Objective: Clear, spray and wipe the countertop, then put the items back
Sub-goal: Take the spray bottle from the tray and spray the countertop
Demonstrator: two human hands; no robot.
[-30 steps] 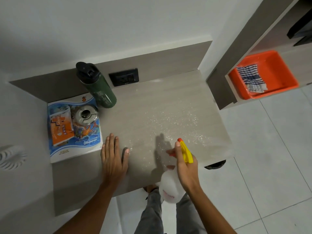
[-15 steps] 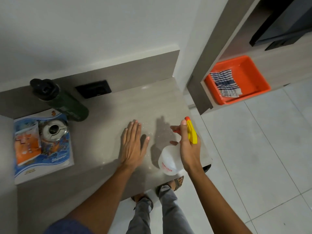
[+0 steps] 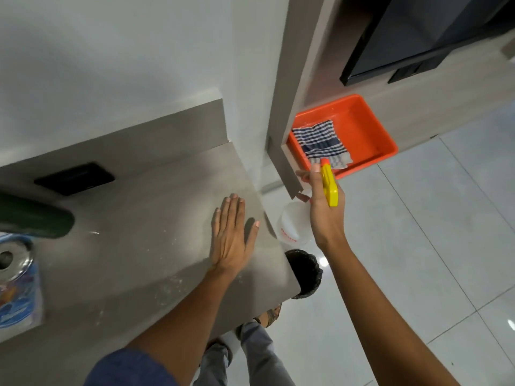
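Note:
The grey countertop (image 3: 145, 218) is speckled with spray droplets. My left hand (image 3: 231, 235) lies flat and open on it near its right edge. My right hand (image 3: 324, 215) grips a spray bottle (image 3: 292, 225) with a white body and yellow trigger head, held in the air just off the counter's right edge, over the floor. A blue-and-white striped cloth (image 3: 322, 143) lies in an orange tray (image 3: 370, 135) on a low shelf to the right. A dark green bottle (image 3: 36, 218), a metal lid (image 3: 14, 260) and a blue printed book (image 3: 19, 305) sit at the counter's left.
A black wall socket (image 3: 73, 178) is set in the backsplash. A black waste bin (image 3: 305, 270) stands on the floor under the counter's right corner. A dark screen (image 3: 423, 32) hangs above the tray's shelf. White floor tiles lie to the right.
The view has swung right. My right hand has carried the spray bottle off the counter's right edge toward the orange tray. My left hand stays flat on the counter.

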